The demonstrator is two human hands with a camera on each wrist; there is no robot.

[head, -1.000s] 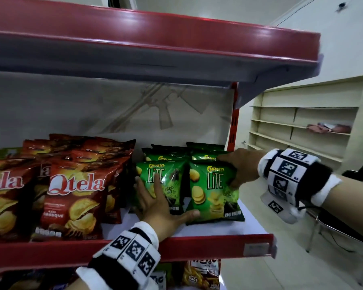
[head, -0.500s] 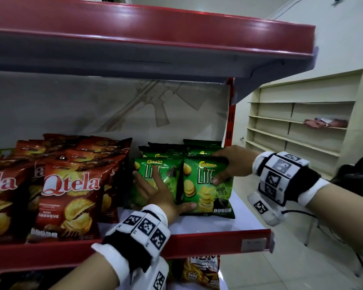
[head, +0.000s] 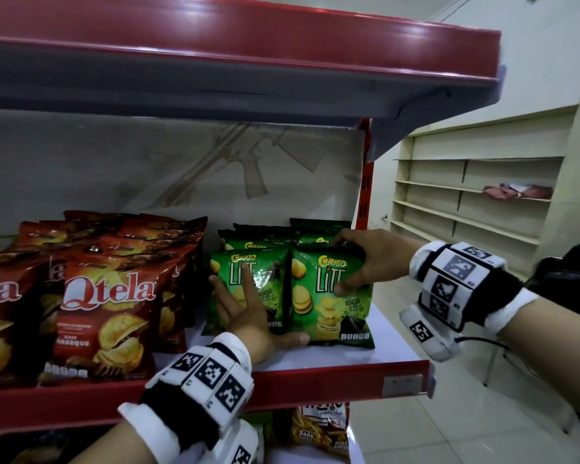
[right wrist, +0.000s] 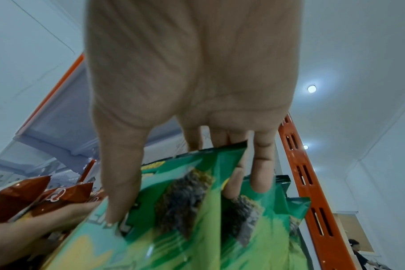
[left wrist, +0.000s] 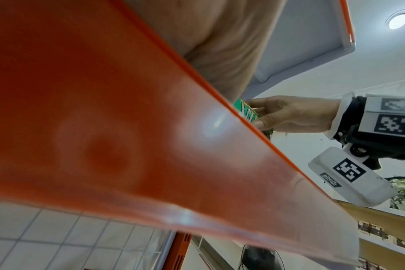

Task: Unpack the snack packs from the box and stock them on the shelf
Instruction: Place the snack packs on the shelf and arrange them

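On the shelf with the red front lip, the red Qtela chip bags stand upright in rows at the 9 o'clock side of the head view, their printed faces turned toward the camera.

Just to the right of them stand the green Chitato Lite packs. The left front Chitato Lite pack is upright, long axis vertical, logo at the top and label facing forward. The left hand lies against its face with the fingers straight and spread, pointing toward 12 o'clock, and the thumb stretched toward 3 o'clock along the shelf board, its tip at the bottom edge of the neighbouring pack. It presses the pack and does not curl round it. The left wrist view is mostly filled by the shelf's red lip.

The right front Chitato Lite pack also stands upright, long axis vertical, face forward, its side touching the left one. The right hand comes in from 3 o'clock and pinches its upper right corner: thumb on the front by the "Lite" lettering, fingers over the top edge behind. The right wrist view shows the thumb on the front and the fingers behind the pack's top seam.

More green packs stand in rows behind the front two. At 3 o'clock, well apart, stand cream wall shelves.
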